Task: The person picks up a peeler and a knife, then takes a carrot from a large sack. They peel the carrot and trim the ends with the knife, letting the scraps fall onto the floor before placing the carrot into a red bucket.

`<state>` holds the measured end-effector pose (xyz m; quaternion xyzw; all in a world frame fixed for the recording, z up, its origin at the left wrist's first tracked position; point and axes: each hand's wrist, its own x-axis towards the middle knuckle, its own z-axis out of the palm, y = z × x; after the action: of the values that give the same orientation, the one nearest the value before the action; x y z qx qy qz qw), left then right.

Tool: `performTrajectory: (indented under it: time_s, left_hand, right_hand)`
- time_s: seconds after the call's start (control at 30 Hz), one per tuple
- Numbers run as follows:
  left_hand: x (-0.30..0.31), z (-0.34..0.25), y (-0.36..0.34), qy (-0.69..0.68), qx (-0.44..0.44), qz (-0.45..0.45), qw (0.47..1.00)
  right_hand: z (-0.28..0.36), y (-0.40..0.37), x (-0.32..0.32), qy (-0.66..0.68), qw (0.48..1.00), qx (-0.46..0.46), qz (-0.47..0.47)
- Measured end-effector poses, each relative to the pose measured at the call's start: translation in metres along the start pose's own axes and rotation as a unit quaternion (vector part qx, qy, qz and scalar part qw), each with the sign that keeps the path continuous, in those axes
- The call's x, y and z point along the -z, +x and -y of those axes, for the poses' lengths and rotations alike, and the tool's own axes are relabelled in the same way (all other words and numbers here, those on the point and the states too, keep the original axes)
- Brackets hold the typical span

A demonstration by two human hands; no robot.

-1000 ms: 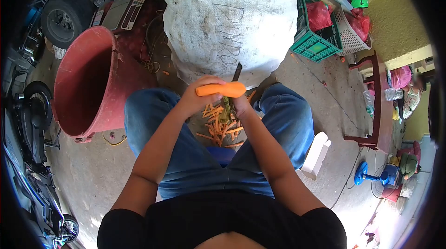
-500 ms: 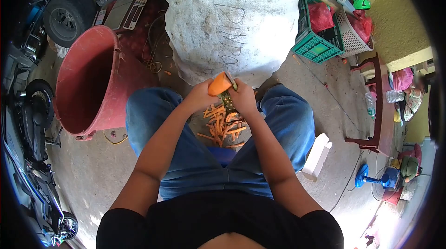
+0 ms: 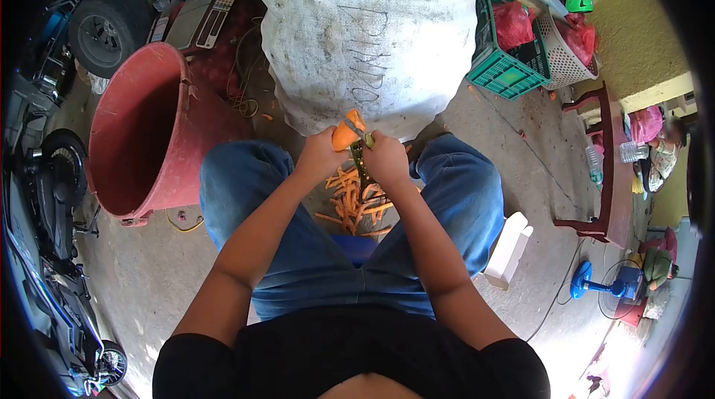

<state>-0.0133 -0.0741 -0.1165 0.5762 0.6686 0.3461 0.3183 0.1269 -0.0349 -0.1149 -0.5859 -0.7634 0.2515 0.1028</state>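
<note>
An orange carrot (image 3: 346, 135) is gripped in my left hand (image 3: 319, 153), its upper end sticking out past the fingers. My right hand (image 3: 387, 158) is closed round the greenish handle of a peeler (image 3: 355, 128), whose grey blade lies across the carrot. A dark green strip with yellowish dots (image 3: 362, 164) hangs down beside my right hand. Beneath both hands, between my knees, orange peelings (image 3: 348, 199) lie in a loose heap on the floor.
A large white sack (image 3: 372, 34) with handwriting stands in front of me. To the left are a red tub (image 3: 190, 123), a scale (image 3: 201, 17) and a tyre (image 3: 112, 26). A green crate (image 3: 510, 75), wooden bench (image 3: 612, 168) and white box (image 3: 509, 250) are on the right.
The peeler blade has shifted from the carrot's right edge to lie across its face. The carrot has tilted more upright, and my right hand has turned slightly.
</note>
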Motion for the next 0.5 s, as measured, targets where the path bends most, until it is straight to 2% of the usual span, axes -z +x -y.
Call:
performTrajectory:
  time_s: [0.13,0.2,0.23,0.3,0.33,0.37,0.4,0.43,0.47,0.5]
  left_hand:
    - [0.001,0.004,0.000,-0.021,-0.010,0.019,1.000]
    - [0.007,0.002,0.000,-0.059,0.006,0.075,0.995]
    - [0.007,-0.003,-0.004,-0.060,0.008,0.073,0.995]
    - [0.010,-0.023,-0.021,-0.127,-0.159,0.163,0.965]
    - [0.011,-0.042,-0.028,-0.172,-0.119,0.242,0.947]
    - [0.007,-0.041,-0.030,-0.170,-0.118,0.248,0.946]
    - [0.003,-0.039,-0.030,-0.205,-0.073,0.223,0.950]
    - [0.000,-0.039,-0.029,-0.239,-0.029,0.195,0.951]
    - [0.006,-0.041,-0.028,-0.219,-0.086,0.147,0.961]
    - [0.011,-0.039,-0.026,-0.221,-0.087,0.149,0.960]
  right_hand:
    - [-0.006,0.001,-0.001,0.021,1.000,0.004,-0.013]
    - [-0.008,0.004,-0.002,0.030,0.999,0.003,-0.009]
    - [-0.032,0.014,-0.016,0.029,1.000,0.005,-0.007]
    - [-0.094,0.044,-0.052,-0.038,0.997,0.058,0.043]
    - [-0.089,0.047,-0.051,-0.031,0.997,0.056,0.041]
    - [-0.087,0.048,-0.047,0.009,0.998,-0.022,0.059]
    - [-0.086,0.046,-0.044,0.045,0.991,-0.100,0.076]
    - [-0.088,0.040,-0.053,0.089,0.991,-0.065,0.075]
    - [-0.106,0.046,-0.083,0.096,0.991,-0.021,0.088]
    - [-0.123,0.051,-0.114,0.103,0.989,0.023,0.102]
